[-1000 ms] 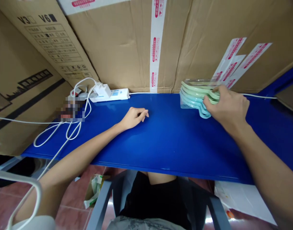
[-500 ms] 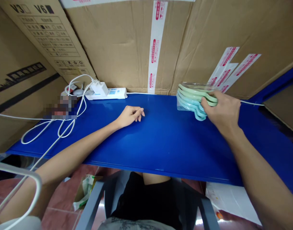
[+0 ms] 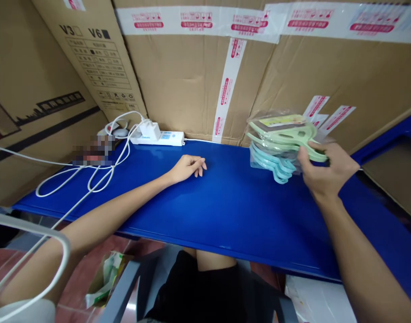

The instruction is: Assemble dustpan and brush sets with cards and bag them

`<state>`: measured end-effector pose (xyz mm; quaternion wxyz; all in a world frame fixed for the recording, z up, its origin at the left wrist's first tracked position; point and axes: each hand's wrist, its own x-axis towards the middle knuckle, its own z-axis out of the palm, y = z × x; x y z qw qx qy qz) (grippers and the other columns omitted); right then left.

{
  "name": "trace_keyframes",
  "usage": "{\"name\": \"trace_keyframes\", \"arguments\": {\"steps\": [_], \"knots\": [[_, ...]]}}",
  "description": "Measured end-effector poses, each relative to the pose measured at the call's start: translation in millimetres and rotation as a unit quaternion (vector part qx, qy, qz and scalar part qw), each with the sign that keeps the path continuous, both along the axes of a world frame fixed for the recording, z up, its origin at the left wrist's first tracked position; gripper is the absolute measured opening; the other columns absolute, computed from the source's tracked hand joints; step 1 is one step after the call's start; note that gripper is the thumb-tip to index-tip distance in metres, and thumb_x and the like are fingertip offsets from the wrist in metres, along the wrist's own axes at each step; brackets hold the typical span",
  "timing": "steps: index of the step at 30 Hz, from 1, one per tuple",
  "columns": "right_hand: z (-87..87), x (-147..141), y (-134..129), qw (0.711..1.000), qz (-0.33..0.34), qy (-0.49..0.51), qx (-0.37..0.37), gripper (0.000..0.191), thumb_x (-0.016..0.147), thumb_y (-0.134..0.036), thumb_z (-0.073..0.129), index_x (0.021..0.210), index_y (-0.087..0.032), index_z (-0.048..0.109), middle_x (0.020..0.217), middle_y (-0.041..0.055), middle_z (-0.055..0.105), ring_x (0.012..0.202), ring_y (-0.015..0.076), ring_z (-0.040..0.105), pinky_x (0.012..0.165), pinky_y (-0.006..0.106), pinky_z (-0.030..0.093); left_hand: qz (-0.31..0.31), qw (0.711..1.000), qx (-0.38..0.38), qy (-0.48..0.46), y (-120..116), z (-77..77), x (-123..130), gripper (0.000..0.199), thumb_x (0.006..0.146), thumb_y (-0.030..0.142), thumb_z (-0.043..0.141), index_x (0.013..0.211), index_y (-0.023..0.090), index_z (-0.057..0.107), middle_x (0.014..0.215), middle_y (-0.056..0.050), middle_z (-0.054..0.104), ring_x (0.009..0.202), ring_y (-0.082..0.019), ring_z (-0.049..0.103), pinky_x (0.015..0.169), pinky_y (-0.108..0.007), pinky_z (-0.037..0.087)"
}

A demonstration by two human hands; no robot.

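Observation:
My right hand (image 3: 329, 170) grips the end of a pale green plastic piece with a holed handle (image 3: 317, 154), thumb on the near side and fingers behind. Clear wrap and a yellow label (image 3: 282, 120) cover its wide part, which is tilted toward me. Directly beneath lie several light-blue plastic pieces (image 3: 274, 163) with holed ends, also in clear wrap. Whether the green and blue packs touch, I cannot tell. My left hand (image 3: 188, 168) rests on the blue table (image 3: 225, 211), fingers loosely curled, with nothing visible in it.
A white power strip (image 3: 171, 138) with a plugged-in adapter (image 3: 150, 131) stands at the back left. White cables (image 3: 101, 179) loop over the table's left side. Cardboard (image 3: 178, 80) walls the back and left. An open box (image 3: 104, 280) sits on the floor.
My right hand has raised and tilted the green piece, so its label and wide face show above the blue ones. My left hand stays in place. The view has shifted.

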<state>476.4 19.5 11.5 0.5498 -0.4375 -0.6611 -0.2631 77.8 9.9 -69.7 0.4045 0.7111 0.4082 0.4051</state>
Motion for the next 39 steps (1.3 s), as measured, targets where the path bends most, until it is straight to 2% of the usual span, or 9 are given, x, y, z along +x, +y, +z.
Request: {"name": "trace_keyframes", "arguments": {"steps": [4,8,10,12,15,23,28,32,39], "knots": [[4.6,-20.5,-12.7,0.974,0.16,0.15,-0.054,0.02,0.082,-0.04,0.081,0.093,-0.022,0.08,0.091,0.0094,0.081,0.077,0.0278,0.075,0.07,0.041,0.056,0.037,0.987,-0.059,-0.145,5.1,0.8,-2.9,0.043,0.094,0.057,0.072,0.097,0.014,0.071,0.083,-0.009,0.074,0.066,-0.016,0.072,0.045,-0.021,0.049],[-3.6,-33.3,-14.2,0.912,0.305,0.218,-0.165,0.024,0.076,-0.035,0.088,0.092,-0.025,0.075,0.094,0.0072,0.077,0.085,0.0271,0.071,0.079,0.043,0.056,0.073,0.965,-0.08,-0.24,8.3,4.3,-8.7,0.04,0.092,0.053,0.072,0.107,0.016,0.067,0.106,-0.013,0.075,0.092,-0.024,0.077,0.06,-0.03,0.063],[-8.7,-35.9,-13.8,0.875,0.353,0.234,-0.235,0.03,0.074,-0.037,0.09,0.094,-0.027,0.071,0.1,0.0061,0.076,0.09,0.0275,0.071,0.084,0.045,0.057,0.115,0.968,-0.013,-0.222,7.2,7.4,-10.3,0.038,0.092,0.05,0.071,0.109,0.017,0.067,0.115,-0.014,0.074,0.104,-0.025,0.075,0.073,-0.034,0.066],[-12.5,-37.4,-13.8,0.847,0.383,0.244,-0.276,0.033,0.074,-0.04,0.091,0.095,-0.029,0.068,0.104,0.0044,0.076,0.093,0.0268,0.071,0.087,0.045,0.057,0.146,0.97,0.116,-0.154,2.6,12.1,-9.6,0.034,0.091,0.045,0.073,0.111,0.018,0.068,0.123,-0.013,0.073,0.113,-0.025,0.071,0.09,-0.04,0.064],[-14.0,-38.5,-14.4,0.827,0.397,0.257,-0.302,0.034,0.076,-0.043,0.09,0.096,-0.031,0.066,0.1,0.0021,0.072,0.09,0.0253,0.069,0.083,0.043,0.057,0.114,0.954,0.276,-0.031,-10.1,19.9,-4.1,0.023,0.096,0.036,0.072,0.112,0.019,0.071,0.123,-0.012,0.074,0.117,-0.025,0.069,0.105,-0.044,0.057],[-9.7,-41.1,-16.2,0.801,0.387,0.318,-0.328,0.035,0.077,-0.049,0.087,0.098,-0.035,0.063,0.092,0.0006,0.065,0.078,0.0239,0.065,0.068,0.04,0.056,0.076,0.939,0.332,0.053,-31.7,25.2,9.0,0.016,0.106,0.031,0.063,0.107,0.019,0.074,0.105,-0.008,0.08,0.099,-0.02,0.075,0.094,-0.038,0.058],[-16.5,-40.4,-13.1,0.765,0.417,0.34,-0.353,0.034,0.079,-0.047,0.086,0.1,-0.034,0.063,0.081,-0.0023,0.06,0.06,0.0191,0.055,0.056,0.036,0.052,0.042,0.885,0.457,0.086,-34.8,29.2,8.6,0.038,0.099,0.04,0.077,0.131,0.023,0.068,0.132,-0.014,0.074,0.123,-0.028,0.069,0.105,-0.049,0.055],[-19.1,-40.3,-13.2,0.752,0.433,0.339,-0.364,0.031,0.081,-0.044,0.086,0.1,-0.034,0.063,0.081,-0.0032,0.062,0.057,0.0179,0.054,0.052,0.034,0.05,0.026,0.869,0.481,0.112,-36.5,28.1,9.6,0.05,0.095,0.047,0.08,0.138,0.027,0.064,0.141,-0.016,0.069,0.131,-0.031,0.066,0.106,-0.053,0.054],[-18.5,-42.3,-15.3,0.741,0.448,0.351,-0.357,0.032,0.081,-0.044,0.086,0.101,-0.033,0.064,0.087,-0.0031,0.066,0.067,0.0193,0.064,0.062,0.035,0.057,-0.003,0.88,0.465,0.093,-39.0,26.3,9.2,0.048,0.102,0.042,0.071,0.143,0.023,0.056,0.14,-0.018,0.071,0.135,-0.031,0.067,0.109,-0.053,0.053]]}}
